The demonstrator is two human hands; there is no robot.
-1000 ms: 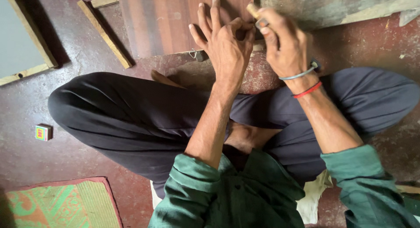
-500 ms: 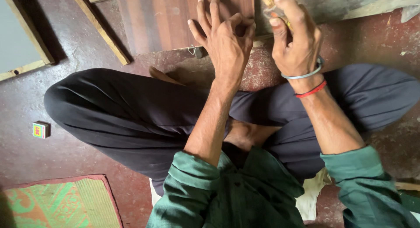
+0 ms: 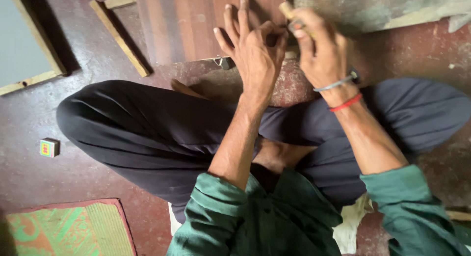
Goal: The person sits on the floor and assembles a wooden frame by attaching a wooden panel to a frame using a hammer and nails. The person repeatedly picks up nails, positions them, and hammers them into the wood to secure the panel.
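I sit cross-legged on a dark red floor. My left hand (image 3: 252, 50) rests on the near edge of a reddish-brown wooden board (image 3: 186, 23), thumb and forefinger pinched together at the edge and the other fingers spread upward. Right beside it, my right hand (image 3: 321, 45) is closed around a tool with a pale wooden handle (image 3: 286, 9) whose end sticks out above the fist. What the left fingers pinch is too small to see. A small metal fitting (image 3: 223, 62) sits at the board's edge below my left hand.
A loose wooden strip (image 3: 119, 37) lies left of the board, with a framed grey panel (image 3: 19, 45) further left. A small colourful box (image 3: 49, 147) sits on the floor by my knee. A green and orange mat (image 3: 64, 229) lies at bottom left. A rough grey slab (image 3: 382, 8) is top right.
My right hand with the tool rose toward the top of the view half a second ago and has come back down next to my left hand. The left hand stayed on the board.
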